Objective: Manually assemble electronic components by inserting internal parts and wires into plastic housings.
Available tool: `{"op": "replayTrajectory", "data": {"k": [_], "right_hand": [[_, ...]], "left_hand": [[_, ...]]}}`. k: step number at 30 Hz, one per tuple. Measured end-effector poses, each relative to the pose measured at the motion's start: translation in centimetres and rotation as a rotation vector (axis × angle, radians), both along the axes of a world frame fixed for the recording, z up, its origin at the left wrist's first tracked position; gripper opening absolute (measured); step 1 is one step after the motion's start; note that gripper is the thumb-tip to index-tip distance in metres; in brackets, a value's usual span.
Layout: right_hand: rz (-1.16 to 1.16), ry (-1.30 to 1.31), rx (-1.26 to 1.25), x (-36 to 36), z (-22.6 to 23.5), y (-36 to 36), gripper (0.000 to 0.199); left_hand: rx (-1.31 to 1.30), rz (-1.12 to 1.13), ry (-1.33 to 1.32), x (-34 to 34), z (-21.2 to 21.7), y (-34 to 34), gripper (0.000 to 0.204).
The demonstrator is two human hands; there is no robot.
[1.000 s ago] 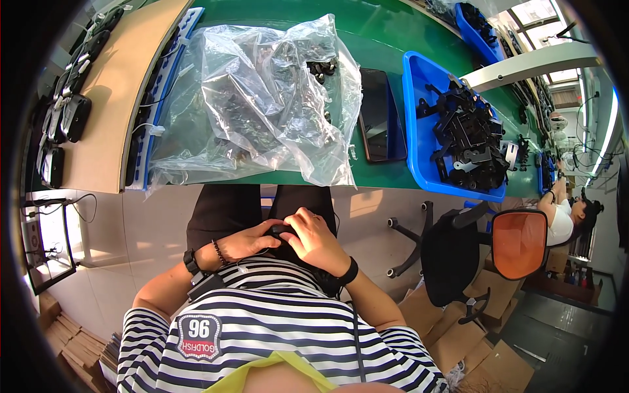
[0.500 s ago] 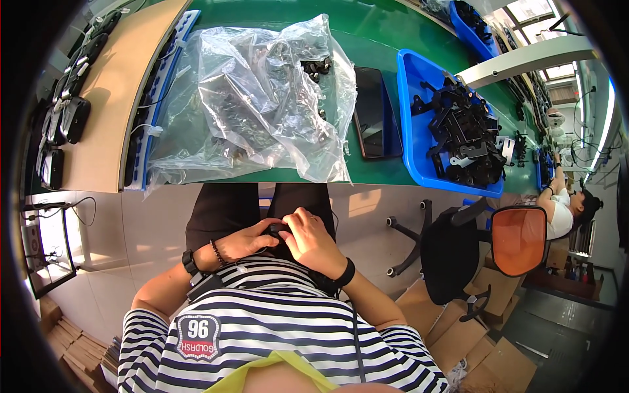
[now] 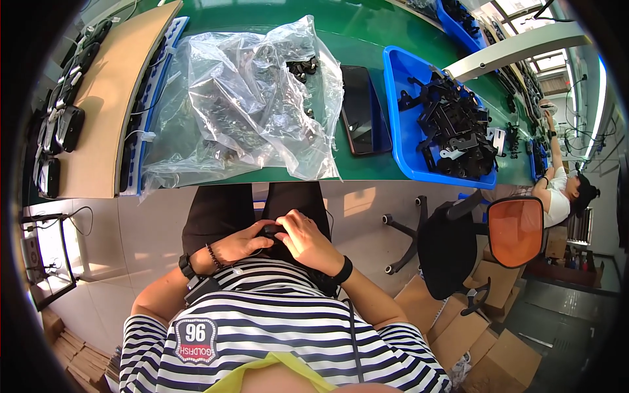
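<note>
Hands met in my lap, below the near edge of the green table (image 3: 367, 26): my left hand (image 3: 239, 245) and right hand (image 3: 304, 239) were both closed around a small black part (image 3: 270, 230), mostly hidden by my fingers. Open floor lay between my knees and that edge. On the table, a crumpled clear plastic bag (image 3: 242, 98) reached the near edge, a black tablet (image 3: 363, 108) beside it, then a blue bin (image 3: 403, 124) toward the right end.
</note>
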State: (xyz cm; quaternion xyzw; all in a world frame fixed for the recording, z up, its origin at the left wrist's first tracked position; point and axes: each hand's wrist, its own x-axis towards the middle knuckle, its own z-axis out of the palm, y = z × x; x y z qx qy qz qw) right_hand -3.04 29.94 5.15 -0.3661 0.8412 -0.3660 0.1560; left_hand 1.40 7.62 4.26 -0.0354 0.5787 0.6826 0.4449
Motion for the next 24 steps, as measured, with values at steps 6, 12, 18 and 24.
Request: {"op": "replayTrajectory", "data": {"k": [6, 12, 18, 24], "right_hand": [[-0.014, -0.002, 0.007, 0.0, -0.6, -0.3, 0.025], [-0.004, 0.003, -0.003, 0.0, -0.5, -0.2, 0.028], [0.009, -0.139, -0.094, -0.8, 4.4, 0.3, 0.037], [0.064, -0.003, -0.046, -2.0, 16.1, -1.0, 0.046]], "left_hand": [[0.007, 0.041, 0.067, 0.3, -0.7, 0.1, 0.063], [0.025, 0.053, 0.185, 0.5, -1.5, 0.3, 0.063], [0.415, 0.22, -0.13, 0.0, 2.6, 0.0, 0.062], [0.883, 0.116, 0.01, -1.8, 3.8, -2.7, 0.059]]}}
